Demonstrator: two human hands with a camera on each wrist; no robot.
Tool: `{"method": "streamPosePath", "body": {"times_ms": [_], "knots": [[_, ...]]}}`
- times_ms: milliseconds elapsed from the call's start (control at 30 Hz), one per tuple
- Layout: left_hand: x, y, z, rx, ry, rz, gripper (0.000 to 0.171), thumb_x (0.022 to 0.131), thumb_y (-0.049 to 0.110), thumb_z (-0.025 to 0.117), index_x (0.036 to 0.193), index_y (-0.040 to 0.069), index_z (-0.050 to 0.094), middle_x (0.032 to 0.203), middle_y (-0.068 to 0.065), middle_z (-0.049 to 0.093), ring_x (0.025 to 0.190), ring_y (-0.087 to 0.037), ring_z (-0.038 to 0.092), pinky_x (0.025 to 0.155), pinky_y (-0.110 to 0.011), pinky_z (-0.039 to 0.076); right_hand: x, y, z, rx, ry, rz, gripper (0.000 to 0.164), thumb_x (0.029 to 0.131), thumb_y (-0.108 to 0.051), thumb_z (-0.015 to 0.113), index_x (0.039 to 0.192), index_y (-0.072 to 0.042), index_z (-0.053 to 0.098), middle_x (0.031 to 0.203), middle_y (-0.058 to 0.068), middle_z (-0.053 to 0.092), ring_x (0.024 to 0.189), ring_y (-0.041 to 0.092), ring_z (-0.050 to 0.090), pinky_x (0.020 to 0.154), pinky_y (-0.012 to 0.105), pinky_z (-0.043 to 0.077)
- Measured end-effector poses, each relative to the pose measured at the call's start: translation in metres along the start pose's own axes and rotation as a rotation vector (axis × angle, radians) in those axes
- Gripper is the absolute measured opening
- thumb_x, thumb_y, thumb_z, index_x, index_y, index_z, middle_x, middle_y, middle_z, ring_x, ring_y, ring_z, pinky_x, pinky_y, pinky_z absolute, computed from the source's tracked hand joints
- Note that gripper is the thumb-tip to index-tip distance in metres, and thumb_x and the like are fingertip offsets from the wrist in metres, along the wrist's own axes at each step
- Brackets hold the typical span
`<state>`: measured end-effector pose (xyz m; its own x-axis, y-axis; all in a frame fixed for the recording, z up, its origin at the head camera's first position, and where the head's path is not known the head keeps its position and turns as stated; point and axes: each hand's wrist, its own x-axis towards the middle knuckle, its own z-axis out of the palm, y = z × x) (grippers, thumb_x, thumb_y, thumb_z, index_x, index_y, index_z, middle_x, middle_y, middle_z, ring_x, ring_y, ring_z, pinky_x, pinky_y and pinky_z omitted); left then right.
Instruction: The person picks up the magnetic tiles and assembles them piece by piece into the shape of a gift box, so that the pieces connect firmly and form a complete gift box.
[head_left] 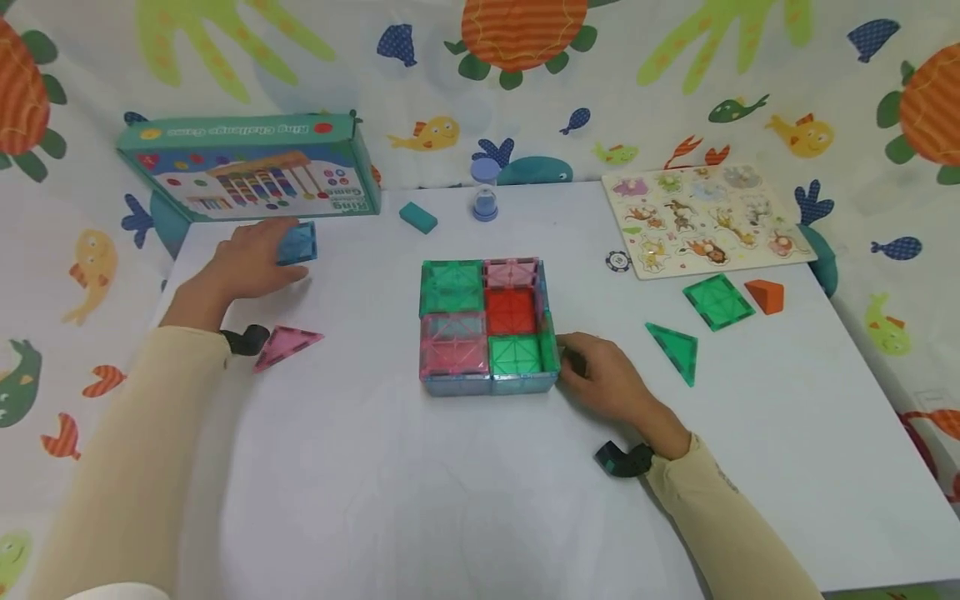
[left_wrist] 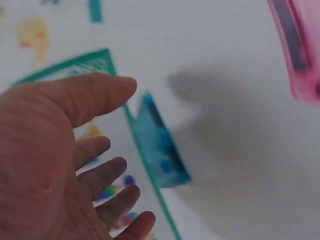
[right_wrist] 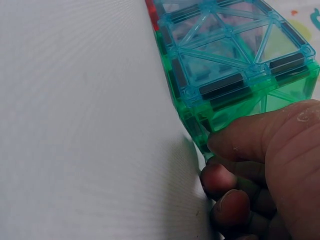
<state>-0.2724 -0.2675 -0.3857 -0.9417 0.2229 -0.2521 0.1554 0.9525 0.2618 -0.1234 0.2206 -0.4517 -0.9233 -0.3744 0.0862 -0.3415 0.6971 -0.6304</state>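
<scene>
At the middle of the table is a low square box of see-through magnetic tiles (head_left: 453, 350), in green, pink, red and pale blue. My right hand (head_left: 603, 375) touches its right side, where a green magnetic tile (head_left: 551, 343) stands as a wall. In the right wrist view the thumb (right_wrist: 245, 140) lies against that tile, other fingers loosely bent below. At the left back, my left hand (head_left: 251, 258) reaches around a blue magnetic tile piece (head_left: 300, 244). The left wrist view shows spread, relaxed fingers and the blue piece (left_wrist: 160, 150) in front of them.
A green ring game box (head_left: 255, 171) stands behind my left hand. A pink triangle tile (head_left: 285, 346) lies near that wrist. Behind are a teal block (head_left: 417, 217) and an hourglass (head_left: 484, 192). To the right are an animal puzzle (head_left: 697, 221), green tiles (head_left: 717, 302) and an orange block (head_left: 767, 295).
</scene>
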Motion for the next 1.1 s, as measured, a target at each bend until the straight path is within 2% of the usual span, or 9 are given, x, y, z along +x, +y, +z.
{"method": "streamPosePath", "body": {"times_ms": [133, 267, 433, 567, 667, 767, 900, 1000, 1100], "knots": [[0.011, -0.019, 0.006, 0.009, -0.076, -0.066, 0.088, 0.088, 0.040, 0.059, 0.151, 0.006, 0.007, 0.151, -0.027, 0.014, 0.129, -0.058, 0.015, 0.095, -0.076, 0.011, 0.000, 0.000, 0.002, 0.008, -0.005, -0.004, 0.034, 0.088, -0.008, 0.058, 0.122, -0.007, 0.060, 0.087, -0.001, 0.058, 0.073, 0.012, 0.049, 0.065, 0.030, 0.042], [0.010, -0.023, 0.011, 0.041, -0.036, -0.099, 0.093, 0.086, 0.047, 0.060, 0.151, 0.005, 0.009, 0.148, -0.031, 0.017, 0.127, -0.057, 0.015, 0.096, -0.074, 0.011, 0.001, -0.002, 0.003, 0.005, -0.015, -0.006, 0.034, 0.089, -0.009, 0.058, 0.122, -0.008, 0.060, 0.087, -0.001, 0.058, 0.073, 0.012, 0.050, 0.065, 0.030, 0.042], [0.008, -0.012, 0.012, 0.045, 0.004, -0.055, 0.107, 0.077, 0.057, 0.068, 0.152, 0.009, 0.009, 0.139, -0.030, 0.035, 0.124, -0.052, 0.028, 0.098, -0.072, 0.015, 0.001, -0.003, 0.000, -0.013, -0.009, 0.014, 0.033, 0.089, -0.009, 0.059, 0.122, -0.008, 0.061, 0.086, 0.000, 0.058, 0.072, 0.013, 0.049, 0.063, 0.030, 0.042], [0.005, -0.003, 0.014, 0.073, 0.031, -0.008, 0.114, 0.070, 0.059, 0.073, 0.151, 0.008, 0.011, 0.125, -0.024, 0.051, 0.110, -0.045, 0.048, 0.094, -0.067, 0.028, 0.000, -0.002, -0.002, -0.020, -0.012, 0.029, 0.034, 0.089, -0.009, 0.058, 0.123, -0.007, 0.060, 0.085, 0.000, 0.057, 0.073, 0.013, 0.050, 0.064, 0.030, 0.042], [-0.003, 0.011, 0.006, 0.062, 0.102, 0.039, 0.115, 0.068, 0.055, 0.076, 0.151, 0.010, 0.011, 0.119, -0.022, 0.055, 0.100, -0.039, 0.054, 0.087, -0.062, 0.038, 0.001, 0.000, 0.000, -0.004, -0.015, 0.019, 0.034, 0.089, -0.009, 0.058, 0.123, -0.008, 0.060, 0.085, -0.001, 0.057, 0.074, 0.013, 0.050, 0.065, 0.030, 0.042], [-0.016, 0.049, -0.016, 0.006, 0.194, 0.128, 0.114, 0.068, 0.050, 0.079, 0.152, 0.018, 0.008, 0.122, -0.019, 0.054, 0.102, -0.037, 0.053, 0.088, -0.059, 0.040, 0.002, -0.001, 0.001, 0.002, -0.017, 0.013, 0.035, 0.089, -0.009, 0.057, 0.124, -0.008, 0.060, 0.088, 0.000, 0.058, 0.075, 0.013, 0.050, 0.067, 0.031, 0.042], [-0.024, 0.130, -0.039, -0.021, 0.265, 0.330, 0.108, 0.071, 0.048, 0.077, 0.152, 0.029, 0.008, 0.127, -0.010, 0.055, 0.102, -0.030, 0.054, 0.091, -0.053, 0.042, 0.001, -0.001, -0.002, -0.012, -0.012, 0.024, 0.034, 0.089, -0.009, 0.057, 0.123, -0.008, 0.060, 0.090, 0.001, 0.059, 0.076, 0.014, 0.050, 0.068, 0.031, 0.043], [-0.020, 0.184, -0.033, 0.011, 0.230, 0.477, 0.103, 0.073, 0.050, 0.075, 0.151, 0.032, 0.010, 0.125, -0.004, 0.056, 0.102, -0.023, 0.054, 0.091, -0.050, 0.042, 0.000, 0.000, -0.001, -0.001, -0.007, 0.020, 0.034, 0.089, -0.008, 0.058, 0.122, -0.008, 0.060, 0.088, 0.000, 0.058, 0.075, 0.014, 0.050, 0.067, 0.031, 0.043], [-0.009, 0.223, -0.017, 0.070, 0.166, 0.575, 0.102, 0.073, 0.053, 0.073, 0.151, 0.031, 0.011, 0.125, -0.001, 0.057, 0.106, -0.019, 0.055, 0.093, -0.049, 0.041, -0.001, 0.002, 0.000, 0.015, -0.008, 0.017, 0.034, 0.088, -0.008, 0.058, 0.122, -0.007, 0.060, 0.085, -0.001, 0.057, 0.073, 0.013, 0.050, 0.066, 0.030, 0.042]]}}
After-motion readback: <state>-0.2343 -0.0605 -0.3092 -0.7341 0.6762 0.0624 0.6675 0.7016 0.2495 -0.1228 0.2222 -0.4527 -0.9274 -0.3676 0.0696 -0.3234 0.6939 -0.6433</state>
